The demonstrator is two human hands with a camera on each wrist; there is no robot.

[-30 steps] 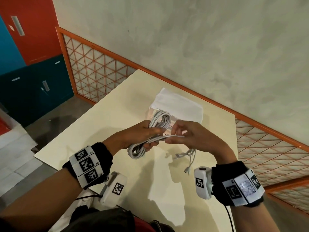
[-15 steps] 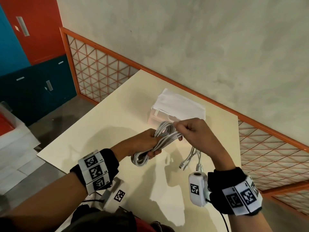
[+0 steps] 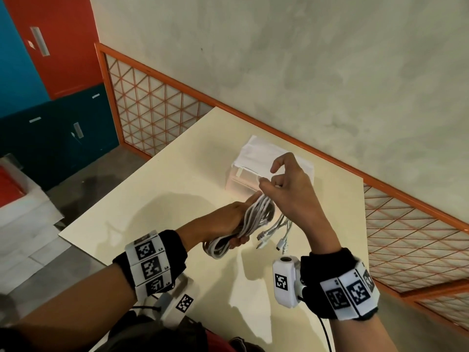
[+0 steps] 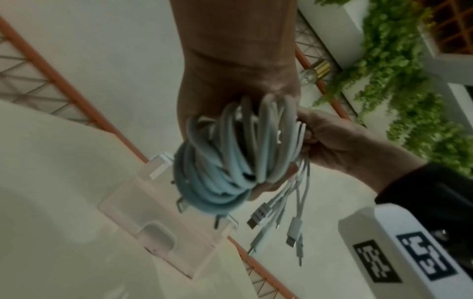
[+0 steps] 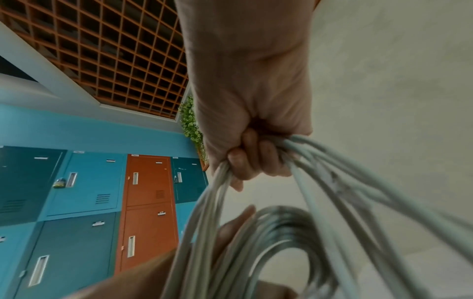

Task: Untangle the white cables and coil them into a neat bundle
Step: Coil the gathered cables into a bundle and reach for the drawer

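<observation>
Above a pale yellow table (image 3: 157, 199), two bare hands work close together on a bundle of white cables (image 3: 251, 222). Far to the left stand lockers (image 3: 50, 72) in red, blue and dark teal, with an orange lattice fence (image 3: 152, 118) running along a grey wall behind the table. Each forearm wears a black wristband with white tags printed in black square codes. The left hand (image 3: 228, 219) is wrapped round the middle of the coiled bundle, thumb and fingers curled about it, holding it in the air over the table. Loops stick out from both ends of that fist. Just right of the coil, several loose cable ends with plugs (image 4: 276, 222) hang down freely, clear of the table. The right hand (image 3: 286, 189) sits directly above and touching the bundle, its lower fingers (image 5: 253, 159) curled tight round a group of strands. Beyond the hands, a white rectangular box (image 3: 243, 179) rests on the table near the wall.
</observation>
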